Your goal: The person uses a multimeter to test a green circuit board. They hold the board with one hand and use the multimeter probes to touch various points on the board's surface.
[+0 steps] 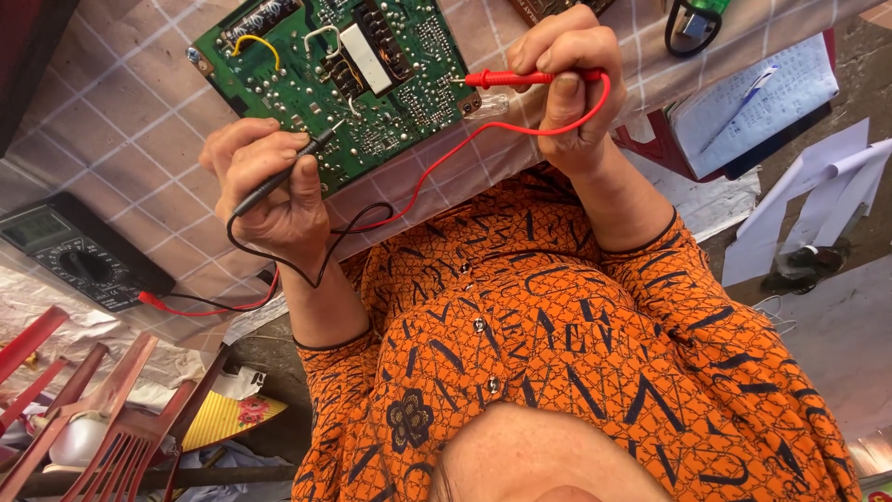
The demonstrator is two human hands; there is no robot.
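On the checked tablecloth (139, 130) in the head view: green circuit board (316, 93), lying flat. Left hand (269, 191) pinched shut on black probe (283, 175), tip touching the board's near edge. Right hand (569, 88) clamped around red probe (520, 78), tip at the board's right edge. Far left, dark multimeter (70, 253), leads plugged in.

This looks like a small electronics repair stall: a bare green circuit board (330, 79) lies on a worktop (139, 139) under a checked cloth, a multimeter (79, 256) beside it, loose handwritten papers (757, 98) and red plastic chairs (102, 418) nearby.
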